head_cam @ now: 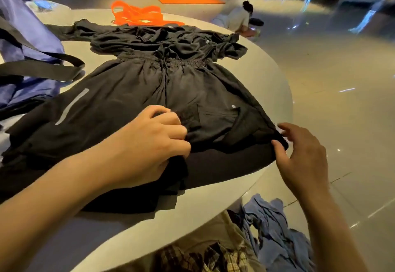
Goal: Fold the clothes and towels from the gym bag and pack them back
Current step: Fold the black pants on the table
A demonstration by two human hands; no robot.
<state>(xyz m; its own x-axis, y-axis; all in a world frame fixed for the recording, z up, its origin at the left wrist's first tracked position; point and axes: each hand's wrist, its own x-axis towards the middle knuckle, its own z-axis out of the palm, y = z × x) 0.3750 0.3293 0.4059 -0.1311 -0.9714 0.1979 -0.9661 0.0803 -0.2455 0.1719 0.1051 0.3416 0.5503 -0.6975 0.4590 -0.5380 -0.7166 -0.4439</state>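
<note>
No writing can be read; the black shorts [162, 92] carry only a pale reflective stripe [71, 106] and a small pale tag [234, 106]. They lie spread on the round white table [263, 75], thin, matte and wrinkled, with a gathered elastic waistband, over other dark garments. The left hand [149, 143] curls its fingers into bunched fabric at the near hem. The right hand [299, 152] is spread, fingertips touching the shorts' right corner at the table's edge. A purple gym bag [23, 36] with black straps sits at left, an orange garment [139, 16] beyond, crumpled blue cloth [275, 229] below the rim.
</note>
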